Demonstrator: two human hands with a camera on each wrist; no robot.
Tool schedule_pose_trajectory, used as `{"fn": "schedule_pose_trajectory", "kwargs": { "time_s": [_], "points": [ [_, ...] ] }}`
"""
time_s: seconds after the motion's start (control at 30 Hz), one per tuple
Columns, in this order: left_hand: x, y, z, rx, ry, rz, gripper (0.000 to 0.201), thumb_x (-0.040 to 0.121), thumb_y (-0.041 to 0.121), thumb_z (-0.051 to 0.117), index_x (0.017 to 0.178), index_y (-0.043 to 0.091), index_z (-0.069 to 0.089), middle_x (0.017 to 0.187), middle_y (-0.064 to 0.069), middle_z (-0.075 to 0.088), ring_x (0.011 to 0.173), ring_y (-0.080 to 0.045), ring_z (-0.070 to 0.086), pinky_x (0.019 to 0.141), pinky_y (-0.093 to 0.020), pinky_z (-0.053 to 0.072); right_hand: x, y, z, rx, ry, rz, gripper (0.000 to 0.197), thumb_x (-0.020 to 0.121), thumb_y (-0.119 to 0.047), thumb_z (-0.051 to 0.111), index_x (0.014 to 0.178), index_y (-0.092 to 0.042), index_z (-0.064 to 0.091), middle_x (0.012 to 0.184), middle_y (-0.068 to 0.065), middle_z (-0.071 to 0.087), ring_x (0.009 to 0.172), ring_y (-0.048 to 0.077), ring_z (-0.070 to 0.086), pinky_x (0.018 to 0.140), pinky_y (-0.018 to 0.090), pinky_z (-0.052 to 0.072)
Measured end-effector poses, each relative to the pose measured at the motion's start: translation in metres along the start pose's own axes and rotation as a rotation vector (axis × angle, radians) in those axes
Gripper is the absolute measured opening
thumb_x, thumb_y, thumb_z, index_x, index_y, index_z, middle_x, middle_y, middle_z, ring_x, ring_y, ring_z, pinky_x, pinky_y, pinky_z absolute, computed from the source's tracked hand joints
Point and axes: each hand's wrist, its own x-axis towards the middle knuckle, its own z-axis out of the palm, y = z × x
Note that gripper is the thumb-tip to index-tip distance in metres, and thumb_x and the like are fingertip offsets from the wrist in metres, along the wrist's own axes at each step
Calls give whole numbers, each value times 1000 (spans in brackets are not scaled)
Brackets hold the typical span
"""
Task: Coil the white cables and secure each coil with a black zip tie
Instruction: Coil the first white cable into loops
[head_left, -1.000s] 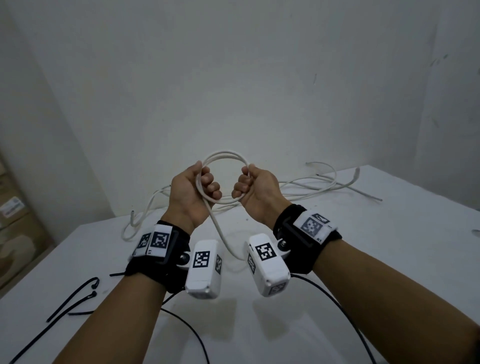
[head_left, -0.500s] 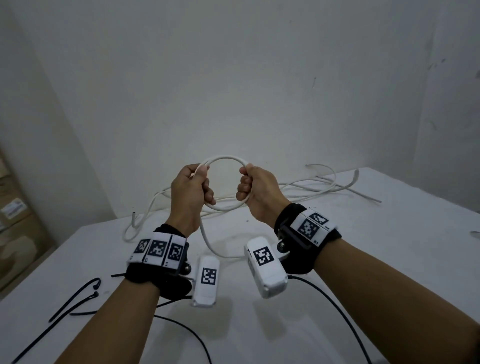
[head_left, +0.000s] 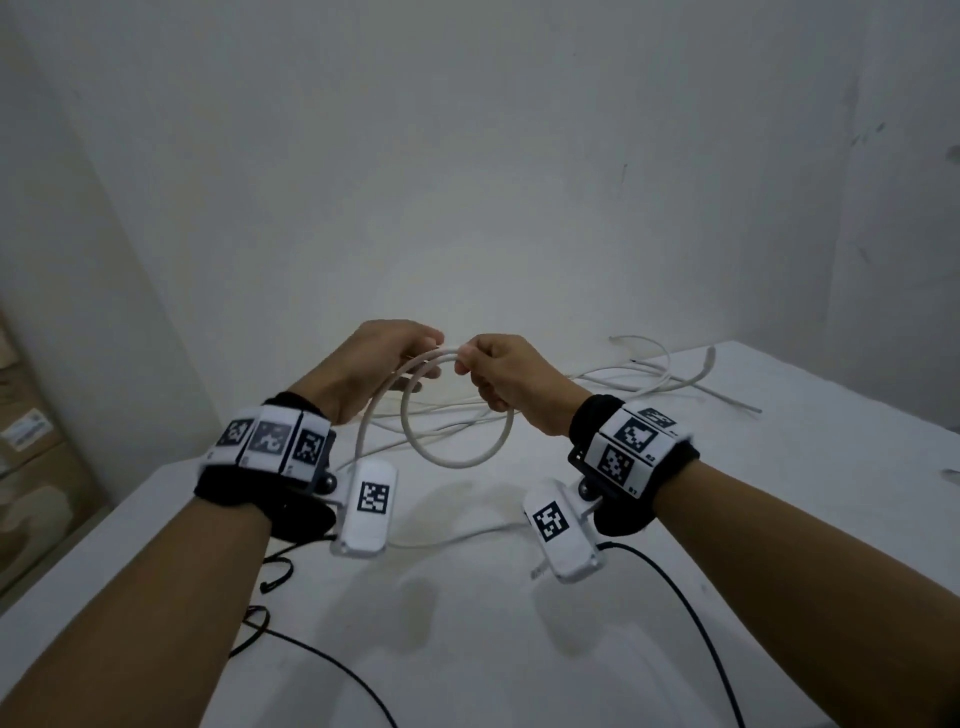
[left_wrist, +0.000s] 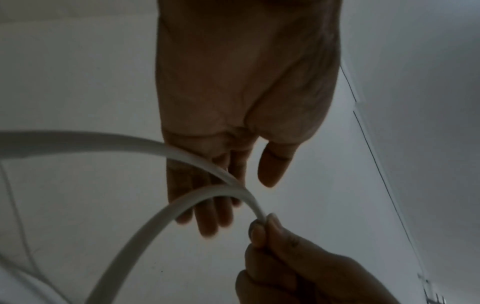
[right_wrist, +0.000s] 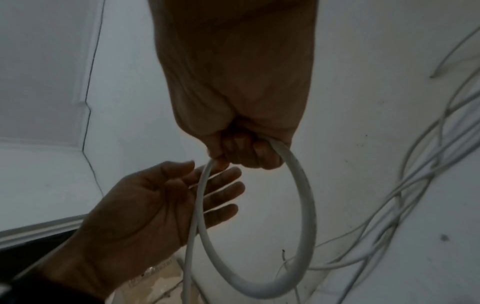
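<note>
A white cable (head_left: 467, 461) forms one round loop that hangs below my right hand (head_left: 470, 358), which grips the top of the loop in a fist above the table. In the right wrist view the right hand (right_wrist: 244, 156) closes round both ends of the loop (right_wrist: 306, 205). My left hand (head_left: 410, 348) is open just left of it, fingers straight, with the cable's tail crossing the palm (right_wrist: 155, 195). The left wrist view shows the straight fingers (left_wrist: 207, 222) behind the cable (left_wrist: 155, 224). The tail (head_left: 457, 540) runs down onto the table.
More loose white cables (head_left: 649, 374) lie tangled at the back of the white table (head_left: 779, 519), against the wall. Thin black strips (head_left: 275, 574) curl on the table under my left forearm. Cardboard boxes (head_left: 36, 467) stand beyond the table's left edge.
My left hand has let go of the loop and opened. The loop, held upright between both fists before, now hangs down from my right hand alone.
</note>
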Motion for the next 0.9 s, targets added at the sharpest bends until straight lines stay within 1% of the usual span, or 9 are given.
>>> {"fn": "schedule_pose_trajectory", "kwargs": {
  "time_s": [0.17,0.27,0.4,0.5,0.6,0.67,0.73,0.8,0.9],
  "points": [
    [1,7,7,181,-215,-83,40,102,31,42,101,-2,64,58,-3,52,47,-16,49,54,-31,47,0,-2,1,-98,-11,9,14,100,-26,44,99,-12,44,69,2,45,55,13,34,49,24,29],
    [2,0,9,88,-196,-75,40,102,31,42,101,-2,65,53,5,30,46,-11,28,49,-26,34,3,-2,-2,-62,-7,1,22,100,-24,43,117,-14,32,73,4,45,56,12,33,50,23,30],
    [1,-5,14,89,-78,3,34,101,28,44,90,4,65,48,8,32,42,-8,27,42,-21,29,4,-1,4,-55,40,7,19,100,-25,43,113,-13,36,75,1,50,59,13,42,50,18,36],
    [4,-7,10,43,32,21,32,101,27,45,83,7,62,50,6,34,42,-9,29,41,-22,29,3,2,8,-256,249,-65,29,96,-30,51,117,-13,41,88,2,54,73,14,53,62,22,43],
    [11,-7,-3,-85,227,35,32,101,25,44,78,9,59,50,4,33,38,-8,29,41,-21,28,-10,-2,14,-271,562,-153,18,92,-31,56,91,-14,50,81,1,57,73,17,52,68,31,41],
    [14,-6,-12,-179,346,46,32,101,25,44,77,10,58,50,4,33,35,-7,28,39,-19,27,-22,-7,24,-91,347,-27,30,94,-32,54,72,-11,53,60,2,55,53,18,49,53,31,39],
    [16,-3,-17,-282,435,54,30,101,25,44,78,11,57,49,5,33,34,-6,28,38,-18,27,-37,-12,41,79,-61,237,45,98,-42,45,69,-8,57,53,5,57,41,17,50,40,22,36],
    [16,-1,-17,-376,497,52,30,101,25,43,78,12,57,47,6,33,34,-6,29,38,-18,27,-43,-12,56,211,-334,434,56,98,-53,35,82,-4,58,65,11,64,51,21,61,42,22,46],
    [13,-2,-18,-467,554,46,31,101,25,43,76,12,56,45,7,32,34,-6,29,37,-18,27,-35,-2,76,543,-323,621,66,98,-55,32,115,6,49,100,23,63,80,31,65,64,37,55]
  ]
}}
